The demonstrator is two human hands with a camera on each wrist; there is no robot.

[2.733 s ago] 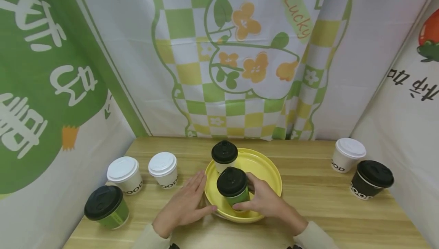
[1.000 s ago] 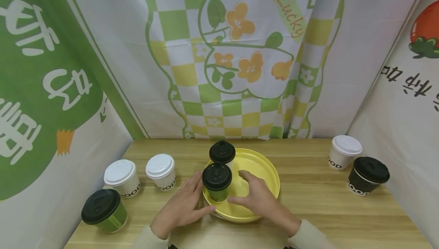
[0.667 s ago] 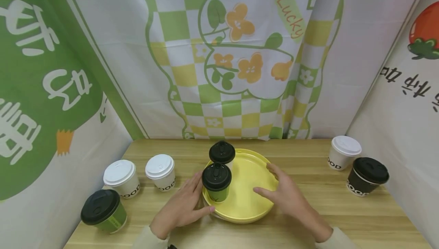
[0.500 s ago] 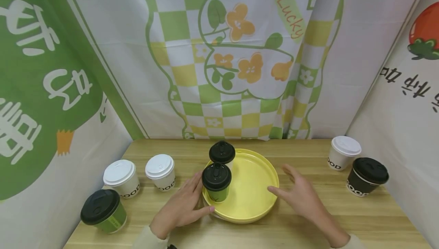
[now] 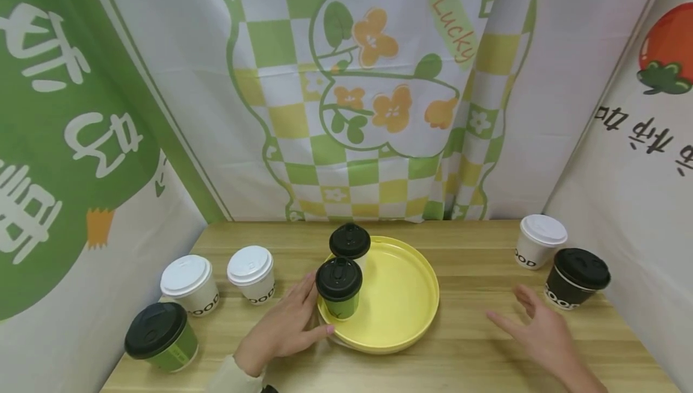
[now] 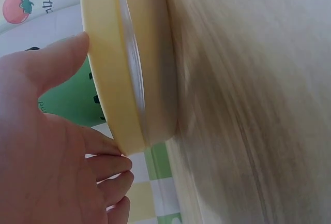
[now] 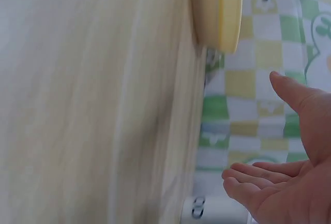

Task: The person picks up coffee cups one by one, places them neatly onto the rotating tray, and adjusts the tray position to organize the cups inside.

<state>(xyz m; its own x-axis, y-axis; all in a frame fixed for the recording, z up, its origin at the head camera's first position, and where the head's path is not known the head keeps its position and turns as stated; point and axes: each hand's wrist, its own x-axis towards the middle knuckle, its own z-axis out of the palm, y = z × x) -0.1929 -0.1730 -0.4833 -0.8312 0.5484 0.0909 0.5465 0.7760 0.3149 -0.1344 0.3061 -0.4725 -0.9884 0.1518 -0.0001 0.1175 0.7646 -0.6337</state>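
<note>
A round yellow tray (image 5: 400, 297) with a raised rim lies on the wooden table. On its left part stand a green paper cup with a black lid (image 5: 339, 281) and, behind it, a white cup with a black lid (image 5: 349, 241). My left hand (image 5: 284, 324) touches the tray's left rim with straight fingers and thumb, as the left wrist view also shows. My right hand (image 5: 541, 333), fingers spread and holding nothing, is over the table right of the tray. Nearest to it is a black paper cup with a black lid (image 5: 578, 278).
At the left stand two white-lidded cups (image 5: 189, 284) (image 5: 251, 274) and a green cup with a black lid (image 5: 162, 337). A white-lidded cup (image 5: 541, 241) stands behind the black one at the right. Printed curtains (image 5: 373, 92) hang round the table's back and sides.
My right hand has let go of the green cup, which now stands farther left on the tray. That hand has moved right, off the tray, toward the black cup. The left hand stays put.
</note>
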